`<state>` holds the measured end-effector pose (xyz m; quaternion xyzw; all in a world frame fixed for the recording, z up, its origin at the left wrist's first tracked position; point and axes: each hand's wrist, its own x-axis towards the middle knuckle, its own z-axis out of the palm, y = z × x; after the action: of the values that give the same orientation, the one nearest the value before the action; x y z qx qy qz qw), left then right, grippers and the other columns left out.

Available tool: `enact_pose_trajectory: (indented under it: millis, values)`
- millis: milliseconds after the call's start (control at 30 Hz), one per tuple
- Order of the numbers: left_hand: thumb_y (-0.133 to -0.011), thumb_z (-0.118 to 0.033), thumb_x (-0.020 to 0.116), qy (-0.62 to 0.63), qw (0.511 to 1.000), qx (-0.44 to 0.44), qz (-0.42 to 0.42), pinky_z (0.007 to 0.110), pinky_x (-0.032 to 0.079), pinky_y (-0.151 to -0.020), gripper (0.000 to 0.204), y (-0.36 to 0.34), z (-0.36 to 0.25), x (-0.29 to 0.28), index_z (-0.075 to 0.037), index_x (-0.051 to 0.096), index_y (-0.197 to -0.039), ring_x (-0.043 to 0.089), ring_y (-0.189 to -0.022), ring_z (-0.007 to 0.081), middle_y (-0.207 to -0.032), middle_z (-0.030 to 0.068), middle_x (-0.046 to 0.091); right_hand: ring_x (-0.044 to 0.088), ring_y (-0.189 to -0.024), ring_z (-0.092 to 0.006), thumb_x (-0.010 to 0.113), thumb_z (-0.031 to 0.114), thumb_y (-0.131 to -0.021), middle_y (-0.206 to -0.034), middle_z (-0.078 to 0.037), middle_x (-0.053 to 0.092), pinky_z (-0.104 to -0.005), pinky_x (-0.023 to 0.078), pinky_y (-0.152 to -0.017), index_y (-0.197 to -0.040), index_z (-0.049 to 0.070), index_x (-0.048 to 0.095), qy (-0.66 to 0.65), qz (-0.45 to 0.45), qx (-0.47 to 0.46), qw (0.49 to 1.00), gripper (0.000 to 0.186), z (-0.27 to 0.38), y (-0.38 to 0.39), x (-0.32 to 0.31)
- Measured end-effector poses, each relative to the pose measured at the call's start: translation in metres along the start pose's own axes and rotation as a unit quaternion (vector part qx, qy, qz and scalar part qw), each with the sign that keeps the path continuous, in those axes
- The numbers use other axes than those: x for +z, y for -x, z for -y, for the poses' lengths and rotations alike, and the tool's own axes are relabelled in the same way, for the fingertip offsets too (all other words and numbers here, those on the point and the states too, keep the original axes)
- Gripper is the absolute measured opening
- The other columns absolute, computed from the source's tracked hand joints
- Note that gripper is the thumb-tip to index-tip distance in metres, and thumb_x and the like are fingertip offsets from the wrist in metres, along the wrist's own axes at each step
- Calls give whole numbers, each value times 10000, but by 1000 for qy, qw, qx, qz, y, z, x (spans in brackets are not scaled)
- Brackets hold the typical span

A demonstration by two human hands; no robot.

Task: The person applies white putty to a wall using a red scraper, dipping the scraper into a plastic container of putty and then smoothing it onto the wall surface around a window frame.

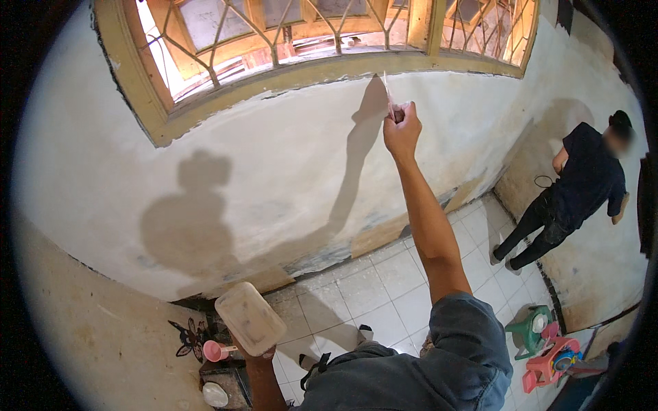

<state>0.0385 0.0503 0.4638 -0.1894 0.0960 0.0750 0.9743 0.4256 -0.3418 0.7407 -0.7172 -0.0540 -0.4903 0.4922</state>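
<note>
While my right hand [403,129] curls tightly round a thin, pale blade [388,92], its tip points up near the window frame [329,66].
My left hand [260,353] supports a pale rectangular tub [251,318] at its near edge; fingers mostly hidden, spread I cannot tell. Tub smeared; fill unclear. Pink dipper [214,351] near it, contents unreadable. Right arm [432,212] extended before the whitish wall [274,137]; left forearm [264,383] low.
</note>
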Motion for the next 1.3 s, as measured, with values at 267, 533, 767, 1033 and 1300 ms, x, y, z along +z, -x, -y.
enact_pose_trajectory:
  millis: [267,533,767,1033,1300]
  values:
    - [-934,-525,441,-276,957,81,20,479,484,-961,566,16,-13,6,-177,420,-1380,536,-1181,271,-1305,50,521,589,-963,-352,603,37,-745,-970,-172,611,-439,479,-858,-993,49,604,-71,256,-186,946,248,83,178,115]
    - [-892,-533,515,-490,852,175,55,483,426,-1018,640,-2,-19,31,-185,383,-1413,495,-1223,270,-1372,51,474,607,-931,-238,648,93,-797,-1025,-100,623,-354,506,-787,-1070,28,549,-244,476,120,837,298,185,285,68]
    - [-962,-401,449,-451,871,175,84,471,502,-942,507,-32,77,101,-82,447,-1355,597,-1105,303,-1257,124,574,590,-861,-107,582,75,-915,-1015,-50,629,-283,505,-714,-1062,25,571,-454,342,477,671,156,178,248,40]
    - [-1023,-433,320,-419,900,90,84,372,442,-1007,503,-43,103,133,-85,454,-1360,567,-1138,213,-1270,65,567,477,-664,-59,574,129,-918,-768,-10,577,-241,414,-594,-971,9,569,-200,475,249,820,131,179,242,-2]
    - [-1009,-491,330,-408,910,36,67,357,484,-940,533,-47,110,143,-98,478,-1337,599,-1069,189,-1187,66,600,513,-590,-169,569,156,-916,-655,-99,547,-324,428,-571,-960,-10,552,-118,462,151,866,172,187,238,-14]
